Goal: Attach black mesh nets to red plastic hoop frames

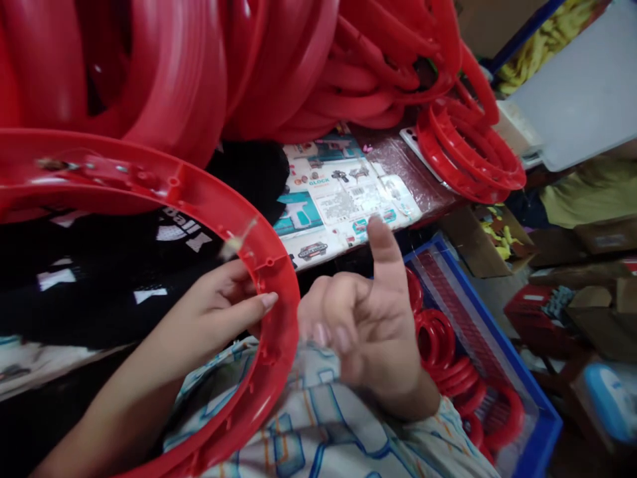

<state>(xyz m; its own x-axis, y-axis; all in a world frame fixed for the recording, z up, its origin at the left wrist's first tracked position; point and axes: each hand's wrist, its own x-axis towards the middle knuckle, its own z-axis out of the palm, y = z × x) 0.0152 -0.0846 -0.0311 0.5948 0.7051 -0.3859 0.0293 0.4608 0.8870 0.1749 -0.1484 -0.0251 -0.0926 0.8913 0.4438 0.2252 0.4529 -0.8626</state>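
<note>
A large red plastic ring (279, 299) with an open channel reaches across the left side and down over my lap. My left hand (223, 305) grips its right side, thumb inside the channel and fingers behind the inner edge. Small fittings and thin wires (89, 166) lie in the channel at the upper left. A small pale piece (233, 245) sits at the inner edge just above my left fingers. Beside the outer edge is my right hand (371, 325), palm up and slightly blurred. One digit points upward, the others are loosely curled, and nothing shows in them.
Many red rings (279, 66) are heaped along the back. More rings (472, 153) lie at the table's right end by a phone-like object (423, 156). A printed cardboard sheet (343, 199) and black printed material (114, 279) cover the table. A blue crate (537, 418) holds red rings.
</note>
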